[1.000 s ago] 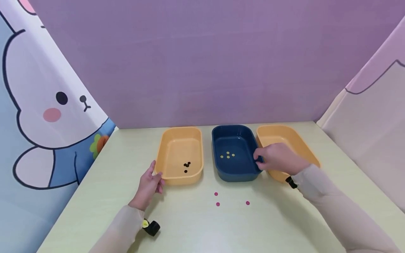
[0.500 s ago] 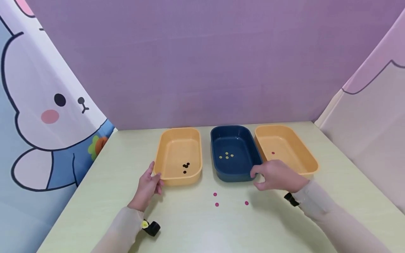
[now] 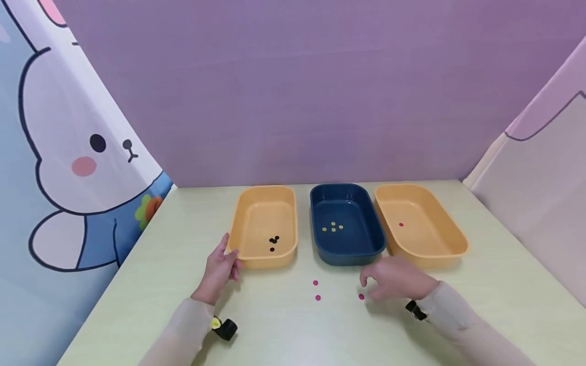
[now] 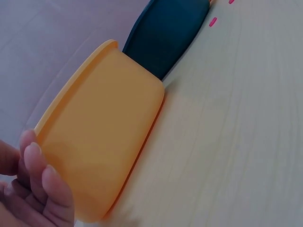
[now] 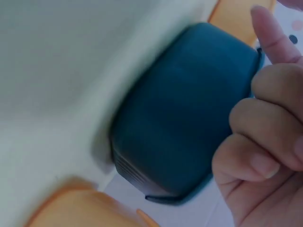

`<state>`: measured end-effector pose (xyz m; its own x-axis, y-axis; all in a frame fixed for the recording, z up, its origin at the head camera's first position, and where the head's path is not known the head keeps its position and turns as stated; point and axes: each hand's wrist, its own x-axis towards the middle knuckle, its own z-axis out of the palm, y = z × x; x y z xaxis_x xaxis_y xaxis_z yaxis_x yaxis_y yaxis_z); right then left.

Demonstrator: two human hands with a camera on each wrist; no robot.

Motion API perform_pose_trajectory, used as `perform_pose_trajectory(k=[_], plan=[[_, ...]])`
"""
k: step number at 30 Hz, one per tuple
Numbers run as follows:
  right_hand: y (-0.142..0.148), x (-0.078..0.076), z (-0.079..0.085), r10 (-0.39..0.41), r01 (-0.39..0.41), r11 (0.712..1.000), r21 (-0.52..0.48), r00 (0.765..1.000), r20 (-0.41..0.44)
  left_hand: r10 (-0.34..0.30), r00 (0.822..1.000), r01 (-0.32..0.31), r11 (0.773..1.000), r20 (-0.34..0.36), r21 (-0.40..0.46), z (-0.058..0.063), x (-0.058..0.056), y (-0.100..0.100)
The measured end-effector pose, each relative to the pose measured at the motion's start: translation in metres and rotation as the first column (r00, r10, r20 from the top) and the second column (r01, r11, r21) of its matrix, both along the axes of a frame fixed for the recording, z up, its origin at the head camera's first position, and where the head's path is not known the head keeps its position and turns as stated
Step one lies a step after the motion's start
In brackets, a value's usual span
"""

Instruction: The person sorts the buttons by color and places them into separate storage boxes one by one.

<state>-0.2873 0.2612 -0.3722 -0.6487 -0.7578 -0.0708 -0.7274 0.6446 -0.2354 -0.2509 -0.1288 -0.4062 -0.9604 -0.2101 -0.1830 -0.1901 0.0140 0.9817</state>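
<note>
My left hand (image 3: 220,265) holds the near-left corner of a yellow tray (image 3: 252,218), thumb over the rim. In the left wrist view its curled fingers (image 4: 57,184) lie against the outer wall. My right hand (image 3: 398,278) is low over the table in front of the blue tray (image 3: 348,208), thumb and forefinger apart, holding nothing. Right at those fingertips is a small round pink button (image 3: 361,297). Two more pink buttons (image 3: 315,282) lie further left on the table. The right wrist view shows the blue tray's outer wall (image 5: 184,104) beside the bent fingers (image 5: 255,161).
Several black buttons (image 3: 274,241) lie in the left yellow tray and several yellow buttons (image 3: 333,224) in the blue one. A second yellow tray (image 3: 428,229) stands close to the blue tray's right side, with one pink button (image 3: 401,224) inside. A purple backdrop (image 3: 320,101) rises behind the table.
My right hand has come down from the right yellow tray and blue tray's edge to the table, beside a pink button. A pink button now shows in that tray. My left hand has stayed put.
</note>
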Motion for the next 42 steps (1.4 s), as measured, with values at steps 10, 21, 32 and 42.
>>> perform_pose_trajectory(k=[10, 21, 32, 42], plan=[[-0.006, -0.005, -0.016, 0.052, -0.052, 0.998, 0.029, 0.999, -0.009, -0.01, 1.0, 0.01, 1.0, -0.002, -0.003, -0.001, 0.0, -0.003], [-0.009, -0.003, -0.016, 0.09, -0.088, 0.993, 0.077, 0.996, -0.021, -0.011, 1.0, 0.011, 1.0, 0.0, 0.015, -0.003, -0.002, -0.002], [-0.015, -0.004, -0.022, 0.116, -0.112, 0.989, 0.095, 0.992, -0.046, -0.005, 1.0, 0.005, 1.0, 0.001, 0.025, 0.0, 0.0, -0.001], [-0.017, -0.002, -0.017, 0.12, -0.113, 0.988, 0.102, 0.991, -0.063, -0.003, 1.0, 0.003, 1.0, 0.0, 0.02, 0.002, 0.003, 0.0]])
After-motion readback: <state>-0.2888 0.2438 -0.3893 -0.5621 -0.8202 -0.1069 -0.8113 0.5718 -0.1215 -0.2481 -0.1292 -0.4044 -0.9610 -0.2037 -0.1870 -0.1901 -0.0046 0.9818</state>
